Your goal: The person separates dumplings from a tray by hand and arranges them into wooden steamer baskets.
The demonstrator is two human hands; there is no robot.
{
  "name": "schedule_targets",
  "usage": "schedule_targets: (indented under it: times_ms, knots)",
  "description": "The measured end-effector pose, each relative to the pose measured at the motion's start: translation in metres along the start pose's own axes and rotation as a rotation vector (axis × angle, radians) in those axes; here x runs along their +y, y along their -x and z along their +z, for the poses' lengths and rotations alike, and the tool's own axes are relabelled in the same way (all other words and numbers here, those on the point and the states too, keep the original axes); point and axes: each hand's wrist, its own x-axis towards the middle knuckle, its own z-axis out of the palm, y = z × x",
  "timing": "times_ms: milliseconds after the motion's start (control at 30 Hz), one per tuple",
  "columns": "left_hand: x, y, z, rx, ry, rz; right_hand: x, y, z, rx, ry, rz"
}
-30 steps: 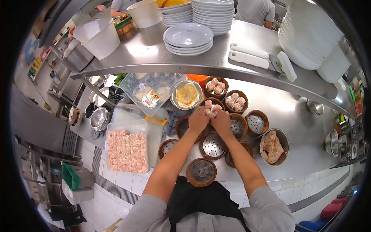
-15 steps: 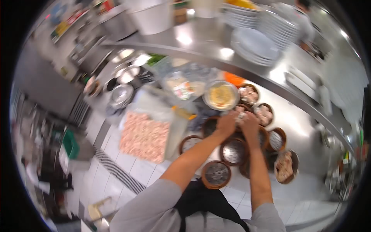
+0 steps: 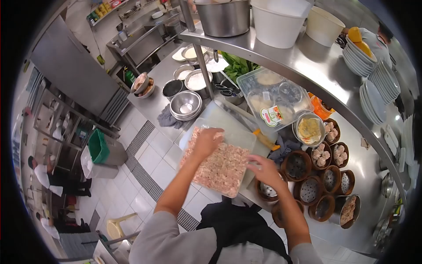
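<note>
A rectangular clear tub [image 3: 247, 137] of pink minced meat [image 3: 224, 169] lies in front of me. My left hand [image 3: 209, 143] is down on the meat, its fingers curled into it and partly hidden. Beside the tub's right edge, my right hand [image 3: 265, 170] has its fingers stretched out and apart, with the fingertips close to the meat; whether they touch it I cannot tell. Round brown steamer baskets stand to the right: a bare one [image 3: 296, 166] with a perforated base, and one with pale dumplings [image 3: 321, 155]. A metal bowl [image 3: 309, 129] of yellowish food sits behind them.
A lidded clear plastic box [image 3: 274, 99] and leafy greens [image 3: 238, 66] lie under a raised steel shelf [image 3: 263, 55] bearing buckets and stacked plates. Metal bowls [image 3: 186, 105] stand at left. A pot of meat [image 3: 350, 211] is at right. Other people [image 3: 44, 174] stand far left.
Both hands have moved left from the steamer baskets to the tub of minced meat. The camera view has turned, so the tub sits nearer the middle.
</note>
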Motion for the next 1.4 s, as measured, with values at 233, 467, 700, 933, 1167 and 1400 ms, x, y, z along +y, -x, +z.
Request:
schedule_targets:
  times_ms: [233, 467, 700, 933, 1167, 1400]
  knots:
    - [-0.089, -0.033, -0.026, -0.417, -0.408, 0.043, 0.053, -0.138, 0.124, 0.121, 0.368, 0.1]
    - [-0.107, -0.048, -0.017, -0.481, -0.262, 0.094, 0.05, -0.177, 0.108, -0.11, 0.053, 0.559]
    - [-0.098, -0.065, -0.025, -0.67, -0.292, -0.008, 0.047, -0.182, 0.118, -0.169, 0.236, 0.516]
    - [-0.108, -0.048, -0.027, -0.458, -0.235, 0.228, 0.052, -0.171, 0.13, -0.008, -0.089, 0.353]
    - [-0.092, -0.056, -0.049, -0.746, -0.272, 0.04, 0.046, -0.176, 0.123, -0.223, 0.042, 0.297]
    - [-0.103, -0.053, -0.041, -0.664, -0.309, 0.22, 0.029, -0.163, 0.132, -0.061, 0.179, 0.066]
